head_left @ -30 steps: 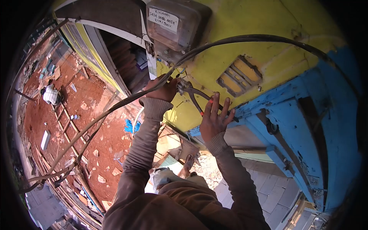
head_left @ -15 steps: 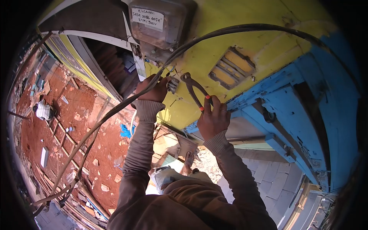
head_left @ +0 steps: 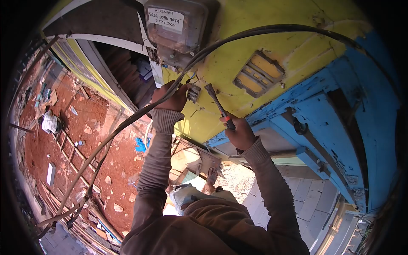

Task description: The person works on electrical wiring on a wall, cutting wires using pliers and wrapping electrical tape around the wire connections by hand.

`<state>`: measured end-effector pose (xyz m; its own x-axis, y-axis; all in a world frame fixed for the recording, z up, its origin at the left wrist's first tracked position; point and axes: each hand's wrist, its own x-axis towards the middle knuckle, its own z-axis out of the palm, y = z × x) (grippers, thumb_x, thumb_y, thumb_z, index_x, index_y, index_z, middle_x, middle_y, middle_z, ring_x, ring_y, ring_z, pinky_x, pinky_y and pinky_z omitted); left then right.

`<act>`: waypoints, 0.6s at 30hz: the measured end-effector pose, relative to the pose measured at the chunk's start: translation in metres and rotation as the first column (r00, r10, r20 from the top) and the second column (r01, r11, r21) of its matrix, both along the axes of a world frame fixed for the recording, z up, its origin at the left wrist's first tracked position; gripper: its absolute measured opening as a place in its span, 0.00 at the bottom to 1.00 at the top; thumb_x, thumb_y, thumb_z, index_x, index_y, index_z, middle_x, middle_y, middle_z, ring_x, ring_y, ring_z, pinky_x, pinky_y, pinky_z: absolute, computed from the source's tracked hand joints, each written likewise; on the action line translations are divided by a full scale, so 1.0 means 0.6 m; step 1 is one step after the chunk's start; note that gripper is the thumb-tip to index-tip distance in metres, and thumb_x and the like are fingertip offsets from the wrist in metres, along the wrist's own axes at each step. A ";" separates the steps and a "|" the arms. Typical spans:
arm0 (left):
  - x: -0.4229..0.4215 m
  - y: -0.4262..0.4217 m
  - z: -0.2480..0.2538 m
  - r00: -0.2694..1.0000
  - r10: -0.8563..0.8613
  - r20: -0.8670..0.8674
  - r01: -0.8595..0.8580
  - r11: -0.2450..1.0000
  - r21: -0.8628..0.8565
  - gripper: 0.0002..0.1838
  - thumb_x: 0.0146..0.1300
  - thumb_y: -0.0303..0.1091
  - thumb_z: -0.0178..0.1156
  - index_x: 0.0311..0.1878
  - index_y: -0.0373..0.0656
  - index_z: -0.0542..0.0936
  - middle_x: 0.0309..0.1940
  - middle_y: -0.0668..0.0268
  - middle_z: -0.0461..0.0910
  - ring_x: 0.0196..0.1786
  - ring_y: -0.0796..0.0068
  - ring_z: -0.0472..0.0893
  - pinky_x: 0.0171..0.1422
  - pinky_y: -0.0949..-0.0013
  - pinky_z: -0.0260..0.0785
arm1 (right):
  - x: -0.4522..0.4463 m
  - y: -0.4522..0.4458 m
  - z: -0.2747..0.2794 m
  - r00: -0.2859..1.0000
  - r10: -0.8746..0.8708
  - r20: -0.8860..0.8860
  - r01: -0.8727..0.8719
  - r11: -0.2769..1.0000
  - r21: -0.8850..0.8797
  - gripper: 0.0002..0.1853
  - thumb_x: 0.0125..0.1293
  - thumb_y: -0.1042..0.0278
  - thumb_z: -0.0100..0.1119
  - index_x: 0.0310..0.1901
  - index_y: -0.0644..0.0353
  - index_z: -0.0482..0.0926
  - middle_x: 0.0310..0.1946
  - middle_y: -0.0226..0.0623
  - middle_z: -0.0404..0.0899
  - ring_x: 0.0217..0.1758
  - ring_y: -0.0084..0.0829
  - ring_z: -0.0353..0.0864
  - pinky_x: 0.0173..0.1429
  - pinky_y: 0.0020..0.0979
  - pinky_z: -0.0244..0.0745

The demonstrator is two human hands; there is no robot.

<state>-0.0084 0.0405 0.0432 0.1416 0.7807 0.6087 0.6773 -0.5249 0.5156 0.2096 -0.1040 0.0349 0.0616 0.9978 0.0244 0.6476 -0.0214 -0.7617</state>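
My left hand (head_left: 173, 98) is closed at the yellow wall, just below the meter box (head_left: 174, 29). A thick dark cable (head_left: 140, 113) crosses over it, and its fingers grip the cable near a short dark wire end that sticks up by the thumb. In my right hand (head_left: 241, 134) is a pair of pincers (head_left: 218, 101) with black and red handles. I see the pincers nearly edge-on, handles closed together, their metal head pointing up toward the wall. The head is right of my left hand and apart from the cable.
A vent grille (head_left: 259, 74) is set in the yellow wall. Blue-painted woodwork (head_left: 323, 127) stands at right. Down left, on red soil with rubble, lie a bamboo ladder (head_left: 70, 151) and a crouching person (head_left: 51, 122). My foot (head_left: 211, 176) is on boards far below.
My right hand has turned the pincers from broadside, handles spread, to nearly edge-on with handles together. That hand has shifted slightly right. My left hand stays at the cable.
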 end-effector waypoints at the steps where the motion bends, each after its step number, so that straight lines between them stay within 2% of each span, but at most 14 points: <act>1: -0.001 0.003 -0.002 1.000 0.002 -0.001 -0.002 1.000 0.000 0.16 0.60 0.45 0.67 0.27 0.42 0.82 0.23 0.54 0.80 0.24 0.47 0.80 0.27 0.55 0.73 | 0.001 0.006 0.008 0.999 -0.002 -0.046 -0.003 0.995 -0.104 0.20 0.53 0.81 0.52 0.49 0.68 0.81 0.50 0.51 0.80 0.46 0.44 0.83 0.51 0.37 0.77; 2: -0.002 0.007 -0.007 1.000 -0.007 -0.011 0.007 1.000 0.003 0.17 0.60 0.46 0.67 0.26 0.42 0.82 0.22 0.54 0.80 0.23 0.47 0.80 0.26 0.55 0.73 | 0.000 0.011 0.015 0.996 -0.007 -0.090 -0.012 0.978 -0.206 0.18 0.54 0.82 0.53 0.47 0.67 0.81 0.48 0.49 0.81 0.43 0.38 0.84 0.47 0.35 0.77; 3: -0.003 0.010 -0.008 1.000 -0.014 -0.021 0.014 1.000 0.005 0.17 0.61 0.46 0.67 0.25 0.42 0.81 0.21 0.55 0.79 0.23 0.47 0.80 0.26 0.55 0.72 | -0.002 0.012 0.019 0.996 -0.001 -0.089 -0.017 0.978 -0.207 0.18 0.54 0.82 0.53 0.47 0.67 0.81 0.48 0.49 0.81 0.43 0.38 0.84 0.47 0.35 0.77; 6: -0.006 0.013 -0.003 0.999 -0.017 -0.043 0.014 0.998 -0.054 0.19 0.61 0.47 0.67 0.24 0.42 0.80 0.20 0.55 0.79 0.22 0.48 0.80 0.26 0.56 0.72 | -0.007 0.021 0.016 0.999 0.012 0.047 -0.008 0.997 -0.079 0.18 0.53 0.83 0.52 0.46 0.66 0.81 0.46 0.49 0.81 0.48 0.43 0.83 0.53 0.36 0.76; 8: -0.006 0.018 -0.001 0.999 -0.026 -0.033 0.024 0.998 -0.053 0.19 0.60 0.48 0.67 0.24 0.42 0.81 0.19 0.55 0.79 0.22 0.48 0.80 0.25 0.55 0.72 | 0.001 0.028 -0.013 0.994 0.060 0.087 -0.074 0.982 0.175 0.19 0.51 0.84 0.51 0.46 0.65 0.81 0.46 0.49 0.80 0.51 0.48 0.80 0.57 0.37 0.73; 10: -0.004 0.020 0.001 0.999 -0.035 -0.023 0.034 0.998 -0.050 0.19 0.59 0.49 0.67 0.24 0.43 0.81 0.19 0.55 0.79 0.22 0.48 0.80 0.25 0.55 0.72 | -0.003 0.031 -0.013 0.993 0.063 0.097 -0.079 0.981 0.177 0.20 0.51 0.85 0.50 0.46 0.65 0.81 0.47 0.50 0.79 0.52 0.50 0.79 0.59 0.38 0.72; 12: 0.000 0.019 0.004 0.999 0.039 -0.030 -0.043 0.989 -0.143 0.15 0.57 0.48 0.71 0.28 0.45 0.88 0.23 0.58 0.85 0.26 0.54 0.84 0.30 0.59 0.77 | -0.003 0.034 -0.014 0.992 0.064 0.107 -0.083 0.980 0.179 0.20 0.50 0.85 0.50 0.46 0.65 0.81 0.49 0.50 0.78 0.54 0.52 0.78 0.61 0.39 0.71; 14: -0.003 0.027 -0.007 1.000 0.027 -0.009 -0.028 0.993 -0.114 0.17 0.56 0.51 0.70 0.27 0.46 0.86 0.20 0.57 0.82 0.25 0.52 0.83 0.29 0.57 0.75 | 0.000 0.041 -0.016 0.977 0.099 0.189 -0.146 0.956 0.253 0.20 0.50 0.86 0.50 0.46 0.65 0.80 0.50 0.48 0.78 0.47 0.47 0.80 0.53 0.37 0.74; 15: -0.004 0.029 -0.009 1.000 0.011 0.012 -0.010 0.996 -0.087 0.19 0.55 0.54 0.69 0.25 0.47 0.85 0.18 0.56 0.80 0.23 0.50 0.82 0.27 0.54 0.74 | -0.001 0.042 -0.009 0.976 0.104 0.190 -0.151 0.955 0.253 0.20 0.50 0.86 0.50 0.46 0.65 0.80 0.50 0.48 0.78 0.47 0.47 0.80 0.53 0.37 0.74; 17: -0.005 0.034 -0.011 1.000 0.006 0.000 -0.006 0.995 -0.102 0.19 0.55 0.54 0.69 0.26 0.47 0.84 0.18 0.56 0.80 0.24 0.49 0.83 0.28 0.54 0.75 | -0.003 0.039 0.007 0.994 0.094 0.052 -0.099 0.988 0.120 0.19 0.50 0.86 0.50 0.44 0.65 0.80 0.48 0.45 0.78 0.37 0.38 0.79 0.42 0.34 0.74; 18: -0.005 0.035 -0.010 1.000 -0.005 -0.013 0.004 0.993 -0.114 0.19 0.55 0.54 0.68 0.26 0.47 0.84 0.18 0.56 0.80 0.24 0.49 0.83 0.28 0.54 0.75 | -0.001 0.040 0.003 0.994 0.096 0.051 -0.102 0.988 0.120 0.19 0.50 0.86 0.50 0.44 0.65 0.80 0.48 0.45 0.78 0.37 0.38 0.79 0.42 0.34 0.74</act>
<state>-0.0114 0.0616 0.0372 0.1524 0.8444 0.5136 0.6820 -0.4660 0.5637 0.2092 -0.0799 0.0368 -0.0413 0.9882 0.1472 0.6758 0.1361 -0.7244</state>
